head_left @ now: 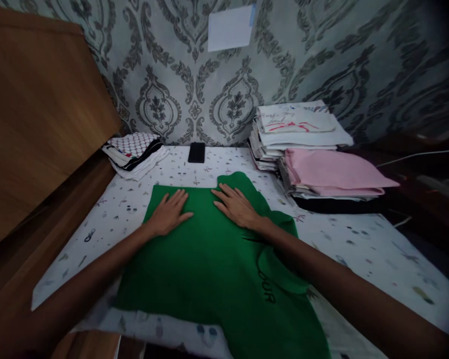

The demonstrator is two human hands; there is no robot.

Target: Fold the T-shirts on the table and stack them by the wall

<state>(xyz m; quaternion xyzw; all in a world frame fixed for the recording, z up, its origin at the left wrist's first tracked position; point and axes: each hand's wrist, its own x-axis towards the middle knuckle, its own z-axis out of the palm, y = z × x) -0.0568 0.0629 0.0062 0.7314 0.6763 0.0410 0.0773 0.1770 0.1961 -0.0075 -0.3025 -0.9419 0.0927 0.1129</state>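
Observation:
A green garment (194, 269) with dark lettering lies spread on the patterned white cloth (108, 227), its lower right part reaching the bottom edge of the view. My left hand (169, 213) rests flat on its upper left part, fingers apart. Flat on the upper right part lies my right hand (236, 205), fingers spread, close to the far edge. Neither hand grips the fabric. Folds bunch up beside and beneath my right forearm.
Folded clothes (134, 152) sit at the back left, near a black phone-like object (196, 152). At the back right stand a stack of white folded cloths (299, 124) and a pile topped with pink fabric (333, 172). A wooden panel (41, 94) rises at the left.

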